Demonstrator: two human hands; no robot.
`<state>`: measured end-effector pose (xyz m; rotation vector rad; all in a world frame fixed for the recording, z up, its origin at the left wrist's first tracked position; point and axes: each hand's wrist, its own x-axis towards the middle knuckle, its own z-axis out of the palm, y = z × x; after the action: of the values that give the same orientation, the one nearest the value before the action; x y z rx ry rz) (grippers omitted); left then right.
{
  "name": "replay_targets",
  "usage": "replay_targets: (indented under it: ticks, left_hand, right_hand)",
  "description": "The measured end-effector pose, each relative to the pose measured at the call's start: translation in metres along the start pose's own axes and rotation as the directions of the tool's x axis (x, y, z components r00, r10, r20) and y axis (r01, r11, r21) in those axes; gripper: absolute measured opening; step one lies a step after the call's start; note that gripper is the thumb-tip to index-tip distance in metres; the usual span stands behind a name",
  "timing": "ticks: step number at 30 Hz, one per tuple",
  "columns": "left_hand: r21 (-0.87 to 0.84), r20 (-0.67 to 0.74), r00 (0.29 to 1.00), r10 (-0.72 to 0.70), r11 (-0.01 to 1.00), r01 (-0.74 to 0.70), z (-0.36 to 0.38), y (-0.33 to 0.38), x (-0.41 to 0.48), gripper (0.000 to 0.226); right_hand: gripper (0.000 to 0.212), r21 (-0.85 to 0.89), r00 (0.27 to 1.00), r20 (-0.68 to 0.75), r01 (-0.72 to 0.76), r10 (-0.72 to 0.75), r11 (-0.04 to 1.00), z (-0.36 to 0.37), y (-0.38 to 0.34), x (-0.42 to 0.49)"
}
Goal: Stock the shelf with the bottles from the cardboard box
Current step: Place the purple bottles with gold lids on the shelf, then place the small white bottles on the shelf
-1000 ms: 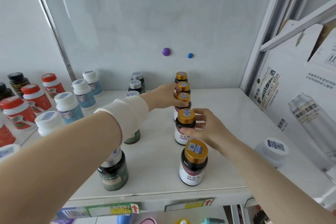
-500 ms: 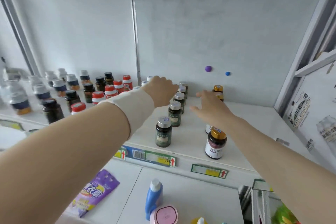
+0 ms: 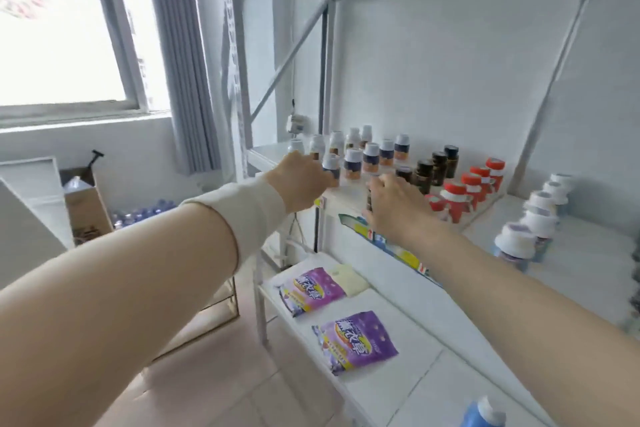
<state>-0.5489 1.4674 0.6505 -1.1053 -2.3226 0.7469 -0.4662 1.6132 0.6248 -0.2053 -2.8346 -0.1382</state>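
- 2 hands are seen at the shelf (image 3: 585, 263): the left hand (image 3: 303, 182) and the right hand (image 3: 391, 204).
- About 10 white-capped bottles (image 3: 353, 163) with dark and orange labels are counted at the shelf's left end; blur keeps the count from being exact.
- 4 dark bottles with black caps (image 3: 439, 166) are counted in a row, plus 1 more partly hidden under the right hand.
- 4 red-capped bottles (image 3: 471, 185) are lined up.
- 5 white-capped bottles (image 3: 535, 224) form the row at the right.
- 2 purple pouches (image 3: 356, 340) are laid on the lower shelf.
- 1 cardboard box (image 3: 86, 208) is seen on the floor.
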Motion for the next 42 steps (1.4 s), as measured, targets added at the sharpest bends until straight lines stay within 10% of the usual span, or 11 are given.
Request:
replay_targets:
  ticks: [15,34,42]
  left_hand:
    - [-0.122,0.414,0.865,-0.284,0.924,0.362,0.337,-0.218,-0.110,0.039]
    - [-0.213,0.816,0.540,-0.205,0.762,0.612,0.701,-0.330,-0.076,0.026]
    - [-0.360,0.867,0.495,-0.064,0.605,0.710,0.853,-0.337,-0.057,0.032]
  right_hand:
    - [0.041,-0.023,0.897,0.204,0.404,-0.392,0.914,0.166,-0.299,0.238]
    - [0.039,0.175,0.584,0.531,0.633,-0.614,0.754,0.441,-0.460,0.518]
    - [0.044,0.262,0.473,0.722,0.489,-0.505,0.832,0.555,-0.526,0.568]
